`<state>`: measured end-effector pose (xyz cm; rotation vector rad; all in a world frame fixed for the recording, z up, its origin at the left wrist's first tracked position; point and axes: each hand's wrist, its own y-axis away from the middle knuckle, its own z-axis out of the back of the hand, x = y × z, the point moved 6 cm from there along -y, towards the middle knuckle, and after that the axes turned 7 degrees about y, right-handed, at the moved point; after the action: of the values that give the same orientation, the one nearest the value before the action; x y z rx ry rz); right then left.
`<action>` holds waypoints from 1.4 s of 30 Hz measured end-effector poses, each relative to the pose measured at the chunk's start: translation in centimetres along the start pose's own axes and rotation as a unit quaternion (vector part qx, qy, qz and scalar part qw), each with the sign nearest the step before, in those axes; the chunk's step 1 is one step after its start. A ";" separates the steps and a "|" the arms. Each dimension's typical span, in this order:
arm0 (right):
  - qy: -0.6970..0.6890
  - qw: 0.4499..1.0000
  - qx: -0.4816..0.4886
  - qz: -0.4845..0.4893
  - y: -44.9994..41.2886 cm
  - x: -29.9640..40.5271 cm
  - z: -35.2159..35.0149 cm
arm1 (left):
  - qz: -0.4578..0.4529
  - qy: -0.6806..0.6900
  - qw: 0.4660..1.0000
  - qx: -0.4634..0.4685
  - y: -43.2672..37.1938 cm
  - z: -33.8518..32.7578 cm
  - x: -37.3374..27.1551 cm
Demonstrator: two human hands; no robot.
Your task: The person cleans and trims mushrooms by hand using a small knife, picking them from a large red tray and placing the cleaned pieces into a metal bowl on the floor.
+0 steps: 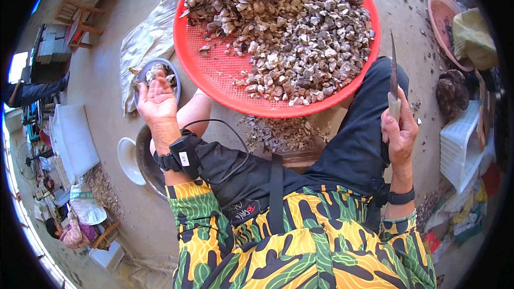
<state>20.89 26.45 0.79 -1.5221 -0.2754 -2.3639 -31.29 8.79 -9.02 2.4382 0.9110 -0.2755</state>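
Note:
My left hand (158,102) is raised palm up, its fingers apart and nothing seen in it. It partly covers a small blue-rimmed basin (178,84) holding several pale, rough lumps (157,71). In my right hand (402,134) is a knife (394,68), gripped by its whitish handle, with the narrow dark blade pointing away from me. Between the hands and farther out, a large round red mesh tray (200,66) carries a heap of grey-brown broken chunks (297,36). The tray's near left part shows bare mesh; its far edge is cut off by the frame.
Left of my leg stand a white bowl (127,161) and a dark basin (145,154). Crumbs (281,134) litter the floor below the tray. A pink basin (434,14), a dark lump (453,93) and a white plastic crate (457,140) lie right. Another person (74,233) sits far left.

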 end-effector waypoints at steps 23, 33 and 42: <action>0.006 1.000 -0.016 0.000 0.3 -0.9 0.6 | 0.069 -0.499 0.858 0.099 3.0 -3.4 21.0; 0.011 0.999 0.010 -0.032 0.3 -0.1 0.3 | 0.199 -0.209 0.947 0.142 8.9 -5.7 20.9; 0.128 0.981 0.083 0.116 0.9 3.2 -2.6 | 0.173 -0.178 0.961 0.122 14.7 -6.1 19.7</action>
<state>17.79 24.24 2.67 -1.0965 -0.2159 -2.2558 -6.77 13.51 -5.05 2.5941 0.3027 -0.7042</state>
